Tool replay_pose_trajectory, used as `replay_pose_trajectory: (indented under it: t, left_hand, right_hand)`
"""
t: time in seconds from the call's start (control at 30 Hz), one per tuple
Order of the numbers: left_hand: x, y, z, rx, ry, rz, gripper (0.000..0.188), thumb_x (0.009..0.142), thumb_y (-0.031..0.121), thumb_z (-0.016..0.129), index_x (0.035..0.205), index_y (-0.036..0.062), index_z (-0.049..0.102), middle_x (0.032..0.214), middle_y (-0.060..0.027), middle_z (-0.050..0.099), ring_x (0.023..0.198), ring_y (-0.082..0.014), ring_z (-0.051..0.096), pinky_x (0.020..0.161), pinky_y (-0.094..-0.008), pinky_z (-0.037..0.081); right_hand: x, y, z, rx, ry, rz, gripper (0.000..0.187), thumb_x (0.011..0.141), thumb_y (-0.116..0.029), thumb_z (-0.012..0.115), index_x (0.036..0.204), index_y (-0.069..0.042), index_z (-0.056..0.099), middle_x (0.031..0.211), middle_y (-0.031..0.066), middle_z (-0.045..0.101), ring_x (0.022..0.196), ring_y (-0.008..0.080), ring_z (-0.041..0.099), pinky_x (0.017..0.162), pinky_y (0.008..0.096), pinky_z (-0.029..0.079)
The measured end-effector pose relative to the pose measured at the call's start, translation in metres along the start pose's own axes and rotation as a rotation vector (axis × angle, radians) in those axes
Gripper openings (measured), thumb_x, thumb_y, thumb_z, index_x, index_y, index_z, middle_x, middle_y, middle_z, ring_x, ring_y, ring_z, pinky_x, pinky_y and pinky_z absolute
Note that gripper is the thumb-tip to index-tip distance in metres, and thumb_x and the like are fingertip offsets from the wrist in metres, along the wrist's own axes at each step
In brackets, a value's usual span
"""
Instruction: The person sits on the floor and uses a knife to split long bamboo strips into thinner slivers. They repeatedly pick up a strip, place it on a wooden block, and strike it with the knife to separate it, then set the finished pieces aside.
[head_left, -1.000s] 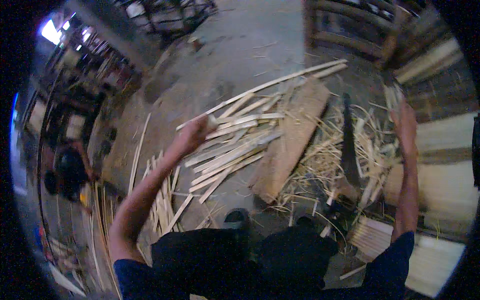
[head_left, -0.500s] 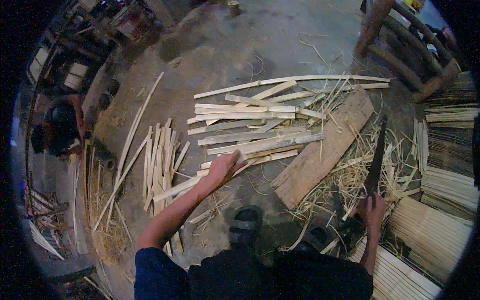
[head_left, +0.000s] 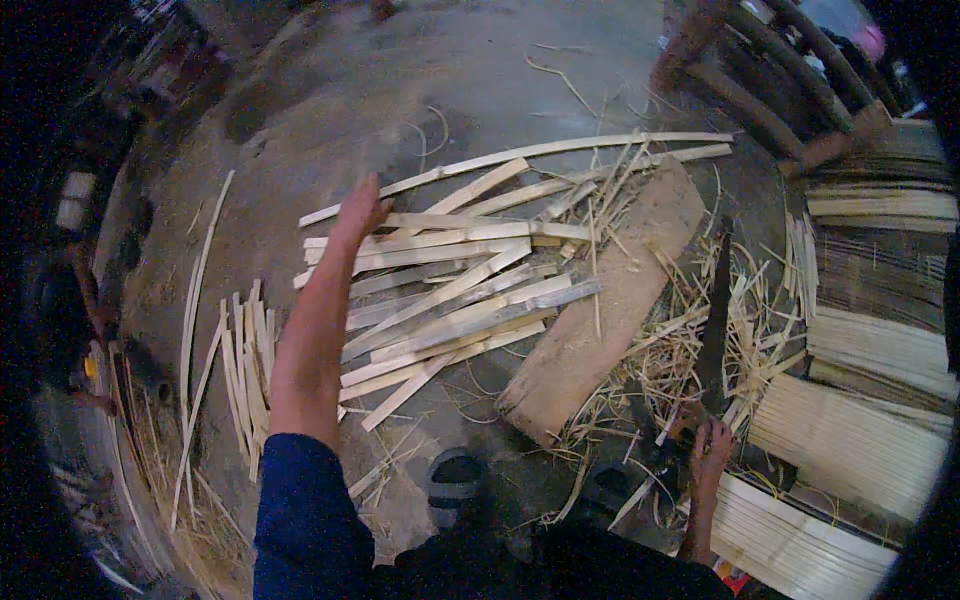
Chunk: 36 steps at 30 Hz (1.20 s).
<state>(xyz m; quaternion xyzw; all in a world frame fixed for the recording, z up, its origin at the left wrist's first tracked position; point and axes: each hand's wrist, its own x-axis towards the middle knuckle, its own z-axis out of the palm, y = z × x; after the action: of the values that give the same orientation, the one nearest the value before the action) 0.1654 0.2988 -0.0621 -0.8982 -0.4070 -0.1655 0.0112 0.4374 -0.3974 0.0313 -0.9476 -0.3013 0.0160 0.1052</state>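
My left hand (head_left: 362, 208) reaches over the near end of a long pale bamboo strip (head_left: 520, 154) on the floor. Its fingers are blurred and partly hidden, so I cannot make out whether they grip the strip. Just below it lies a loose heap of shorter split bamboo strips (head_left: 455, 325), some crossing each other. At the right, my right hand (head_left: 710, 445) is closed around the handle of what looks like a hand saw (head_left: 716, 330), its dark, tapering blade pointing away from me over tangled shavings.
A flat wooden board (head_left: 600, 310) lies slantwise between the strips and a pile of bamboo shavings (head_left: 660, 345). Bundled slats (head_left: 850, 440) are stacked along the right. A wooden frame (head_left: 760, 80) stands far right. More strips (head_left: 240, 370) lie left; my sandalled foot (head_left: 456, 485) is close by.
My left hand has moved away from the nearer strips, out to the long strip at the far side. My right hand keeps the saw. The whole view has shifted and turned slightly.
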Motion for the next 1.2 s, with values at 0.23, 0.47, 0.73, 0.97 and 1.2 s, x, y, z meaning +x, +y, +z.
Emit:
replay_pose_trajectory:
  t: [0.23, 0.47, 0.73, 0.97, 1.2]
  left_hand:
    - [-0.008, 0.028, -0.051, -0.253, -0.127, -0.046, 0.014, 0.084, 0.019, 0.055, 0.088, 0.006, 0.058, 0.097, -0.02, 0.058, 0.086, -0.0392, 0.058, 0.069, -0.0451, 0.048]
    - [-0.022, 0.028, -0.168, -0.132, 0.074, 0.17, 0.014, 0.089, 0.019, 0.052, 0.092, 0.0081, 0.059, 0.081, -0.0157, 0.06, 0.07, -0.0364, 0.06, 0.058, -0.0455, 0.046]
    - [-0.197, 0.092, -0.179, -0.429, -0.094, 0.142, 0.023, 0.078, 0.005, 0.059, 0.101, 0.0065, 0.059, 0.084, -0.0147, 0.059, 0.075, -0.0318, 0.057, 0.064, -0.0383, 0.046]
    - [-0.273, 0.122, -0.123, -0.468, -0.105, 0.164, 0.049, 0.067, 0.012, 0.07, 0.113, 0.0087, 0.053, 0.1, -0.0129, 0.053, 0.093, -0.0316, 0.052, 0.081, -0.0423, 0.041]
    - [-0.299, 0.099, -0.132, -0.279, -0.205, 0.043, 0.051, 0.069, 0.016, 0.07, 0.117, 0.0143, 0.054, 0.108, -0.0082, 0.056, 0.105, -0.0248, 0.052, 0.095, -0.0429, 0.036]
  right_hand:
    - [0.011, -0.032, -0.021, 0.074, 0.041, -0.047, 0.028, 0.089, -0.016, 0.051, 0.112, 0.0, 0.056, 0.108, 0.0185, 0.053, 0.099, 0.0337, 0.053, 0.085, 0.038, 0.044]
    - [0.053, -0.081, -0.055, 0.159, 0.169, -0.115, 0.024, 0.092, -0.013, 0.046, 0.109, 0.001, 0.057, 0.095, 0.014, 0.056, 0.088, 0.0274, 0.055, 0.079, 0.0357, 0.045]
    - [0.135, -0.255, -0.086, 0.524, 0.26, -0.722, 0.019, 0.085, -0.008, 0.056, 0.103, -0.003, 0.059, 0.094, 0.0133, 0.06, 0.085, 0.0303, 0.058, 0.077, 0.0377, 0.047]
    - [0.176, -0.277, 0.055, 0.167, -0.219, -1.139, 0.029, 0.076, -0.017, 0.066, 0.103, -0.007, 0.059, 0.094, 0.0118, 0.058, 0.09, 0.0306, 0.055, 0.077, 0.0408, 0.046]
    - [0.161, -0.275, 0.038, 0.107, -0.138, -1.096, 0.028, 0.078, -0.016, 0.064, 0.103, -0.007, 0.059, 0.091, 0.0111, 0.058, 0.087, 0.0296, 0.056, 0.078, 0.0387, 0.044]
